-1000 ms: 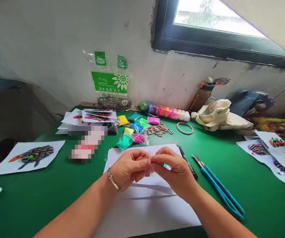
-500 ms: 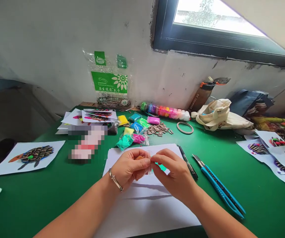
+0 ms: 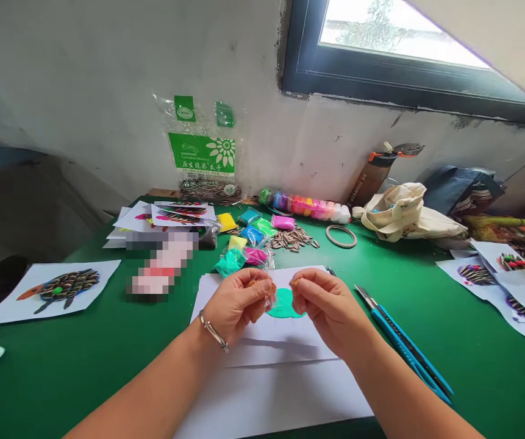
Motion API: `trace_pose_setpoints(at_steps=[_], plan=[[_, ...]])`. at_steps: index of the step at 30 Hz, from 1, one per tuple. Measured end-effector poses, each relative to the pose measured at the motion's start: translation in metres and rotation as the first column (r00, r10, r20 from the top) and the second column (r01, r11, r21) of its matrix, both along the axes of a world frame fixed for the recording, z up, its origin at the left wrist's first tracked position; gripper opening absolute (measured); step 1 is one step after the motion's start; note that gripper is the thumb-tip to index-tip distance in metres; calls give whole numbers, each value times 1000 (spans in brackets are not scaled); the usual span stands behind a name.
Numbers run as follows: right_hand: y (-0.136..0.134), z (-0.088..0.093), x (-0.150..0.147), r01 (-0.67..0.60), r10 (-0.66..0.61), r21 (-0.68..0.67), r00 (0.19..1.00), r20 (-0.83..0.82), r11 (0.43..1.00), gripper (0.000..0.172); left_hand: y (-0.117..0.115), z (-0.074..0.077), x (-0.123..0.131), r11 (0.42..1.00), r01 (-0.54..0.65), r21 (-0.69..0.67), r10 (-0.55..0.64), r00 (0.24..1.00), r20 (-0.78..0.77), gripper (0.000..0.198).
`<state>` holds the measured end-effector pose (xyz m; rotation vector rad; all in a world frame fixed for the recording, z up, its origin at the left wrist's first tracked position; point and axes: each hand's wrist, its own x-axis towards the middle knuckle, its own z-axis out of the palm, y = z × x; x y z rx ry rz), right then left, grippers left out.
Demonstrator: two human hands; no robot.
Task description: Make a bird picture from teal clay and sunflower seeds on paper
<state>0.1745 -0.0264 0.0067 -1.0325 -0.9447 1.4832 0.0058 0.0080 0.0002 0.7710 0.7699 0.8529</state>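
My left hand (image 3: 235, 305) is closed around a small clear packet of orange clay (image 3: 269, 294), mostly covered by the fingers. Just to the right, apart from the packet, my right hand (image 3: 328, 308) pinches a tiny orange bit of clay (image 3: 294, 283) between thumb and forefinger. Both hands are above white paper sheets (image 3: 285, 396). Between them, a flattened teal clay shape (image 3: 285, 303) lies on the top sheet, with thin drawn lines below it.
Bagged clay in several colours (image 3: 230, 261) and a heap of sunflower seeds (image 3: 294, 238) lie beyond the paper. A blue utility knife (image 3: 411, 344) with its blade showing is at right. Seed pictures (image 3: 67, 289) lie at both sides; a tape ring (image 3: 341, 236) lies behind.
My right hand has drawn away from the packet to the right, with a bit of orange clay in its fingertips. More of the teal shape shows between my hands.
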Motion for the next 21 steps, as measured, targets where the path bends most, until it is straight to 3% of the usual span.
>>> trace_pose_setpoints(at_steps=[7,13,16,21], plan=[[0,-7,-10,37,-45,36,967,251,999,21,-2,-3,2,997,-67,31,68,997,-31,30],[-6,-22,-22,7,-174,274,788,590,962,18,-7,-4,6,995,-66,79,69,997,-37,28],[-8,-28,-24,11,-245,366,762,600,930,13,-9,-4,7,995,-63,73,65,997,-35,28],[-9,-26,-23,1,-256,430,804,536,903,7,-9,0,6,999,-37,29,39,998,-52,26]])
